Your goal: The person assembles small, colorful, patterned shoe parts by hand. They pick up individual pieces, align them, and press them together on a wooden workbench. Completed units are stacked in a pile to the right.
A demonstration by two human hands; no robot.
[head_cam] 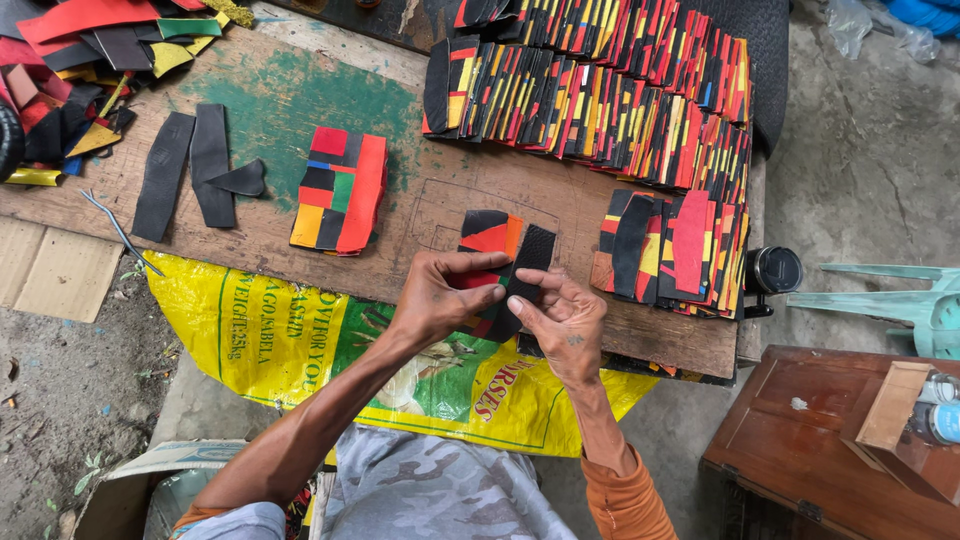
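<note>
Both hands meet over the near edge of the plank (420, 190), above a yellow sack (280, 340). Left hand (440, 295) is closed in a pinch on a red, orange and black patchwork piece (490, 235). Right hand (565, 320) pinches a black strip (530, 265) between thumb and fingers. Strip lies just right of the patchwork piece, touching or overlapping it; which one is on top cannot be told. Both pieces run long axis away from the person, tilted slightly right. Their lower ends are hidden behind the fingers. Each hand is equally close to its own piece. Farther left sit a small patchwork stack (340, 190) and loose black strips (190, 170); rows of finished pieces (600, 90) lie beyond.
</note>
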